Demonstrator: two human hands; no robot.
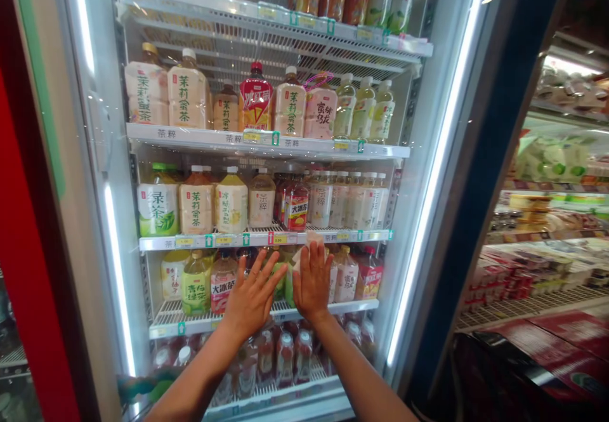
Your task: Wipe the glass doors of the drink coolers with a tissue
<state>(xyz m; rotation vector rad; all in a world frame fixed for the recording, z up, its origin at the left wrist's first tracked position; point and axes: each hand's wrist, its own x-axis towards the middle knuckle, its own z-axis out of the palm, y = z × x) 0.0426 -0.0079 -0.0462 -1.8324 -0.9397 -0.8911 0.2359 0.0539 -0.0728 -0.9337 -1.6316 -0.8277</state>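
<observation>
While both forearms reach up from the bottom of the view into the lit cooler [421,155], the hands sit level with the second shelf [190,322] from the bottom. The left hand [250,298] is wide open, its back facing out, with the fingers fanned between roughly 11 and 2 o'clock. The right hand [313,282] stands upright just beside it, fingers straight and close together, pointing to 12 o'clock. Neither hand pinches or wraps anything.

A green bottle [286,274] shows in the narrow gap between them, at 2 o'clock from the left hand and 9 o'clock from the right, mostly covered by the fingers. A pale bottle [314,239] stands behind the right hand, with only its top peeking out at 12 o'clock above the fingertips (whether the palm presses on it, I cannot tell).

At 9 o'clock from the left hand stands a red-label bottle [222,287], then a lime-label bottle [196,289] farther along. At 3 o'clock from the right hand are pink-label bottles [346,277]. The price rail [266,239] runs just above the fingertips. At 6 o'clock, behind the wrists, reddish bottles [285,357] fill the bottom shelf.
</observation>
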